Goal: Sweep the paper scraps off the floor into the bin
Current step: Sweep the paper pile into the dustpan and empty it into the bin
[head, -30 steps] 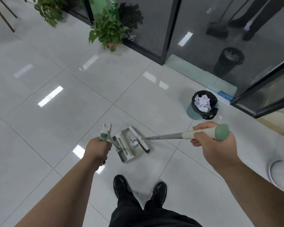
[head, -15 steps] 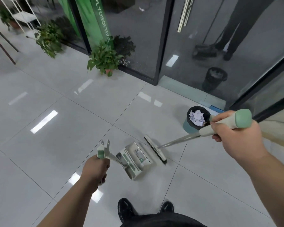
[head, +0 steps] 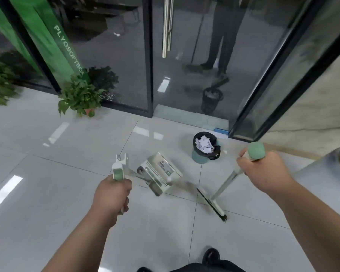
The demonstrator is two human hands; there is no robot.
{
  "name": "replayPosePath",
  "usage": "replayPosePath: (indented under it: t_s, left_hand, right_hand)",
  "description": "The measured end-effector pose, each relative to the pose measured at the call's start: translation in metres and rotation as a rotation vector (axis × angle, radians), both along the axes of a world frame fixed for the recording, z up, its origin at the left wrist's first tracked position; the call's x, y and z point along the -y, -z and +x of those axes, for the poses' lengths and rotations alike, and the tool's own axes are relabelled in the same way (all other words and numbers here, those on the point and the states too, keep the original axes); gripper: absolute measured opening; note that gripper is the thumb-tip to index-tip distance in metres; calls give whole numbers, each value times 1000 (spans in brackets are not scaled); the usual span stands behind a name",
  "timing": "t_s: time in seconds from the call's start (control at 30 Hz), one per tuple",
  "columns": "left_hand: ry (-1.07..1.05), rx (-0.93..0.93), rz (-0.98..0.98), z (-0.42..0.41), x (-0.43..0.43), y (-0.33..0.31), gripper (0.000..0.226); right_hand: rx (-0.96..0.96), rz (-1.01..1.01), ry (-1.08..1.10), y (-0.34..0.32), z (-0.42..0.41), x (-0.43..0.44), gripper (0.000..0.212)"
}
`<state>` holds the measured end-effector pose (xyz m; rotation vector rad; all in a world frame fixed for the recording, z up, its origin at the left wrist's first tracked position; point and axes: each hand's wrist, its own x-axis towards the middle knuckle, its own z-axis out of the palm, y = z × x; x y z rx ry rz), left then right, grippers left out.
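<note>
We noted the left hand with fingers curled tight round the dustpan handle, and the right hand with fingers wrapped round the green-capped broom handle.

Change over the last second: the broom head, which had been pressed to the pan's mouth, had swung off to the right and sat well apart from it on the floor. The dustpan had tipped back and moved towards the bin.

We read this as sweeping done and the carry begun. We could not tell what the pan held. The paper scraps we could see lay heaped in the bin, by the glass door.
</note>
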<state>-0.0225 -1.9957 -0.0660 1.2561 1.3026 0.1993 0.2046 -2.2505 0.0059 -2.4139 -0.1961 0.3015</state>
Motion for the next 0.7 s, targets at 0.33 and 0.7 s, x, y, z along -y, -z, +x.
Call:
replayPosePath:
  t_s: [0.33, 0.7]
  left_hand:
    - [205, 52, 253, 118, 54, -48, 14]
    - [641, -285, 740, 267, 162, -36, 6]
  right_hand:
    - [-5, -101, -20, 13, 73, 68, 14]
    - [-70, -61, -72, 20, 203, 132, 17]
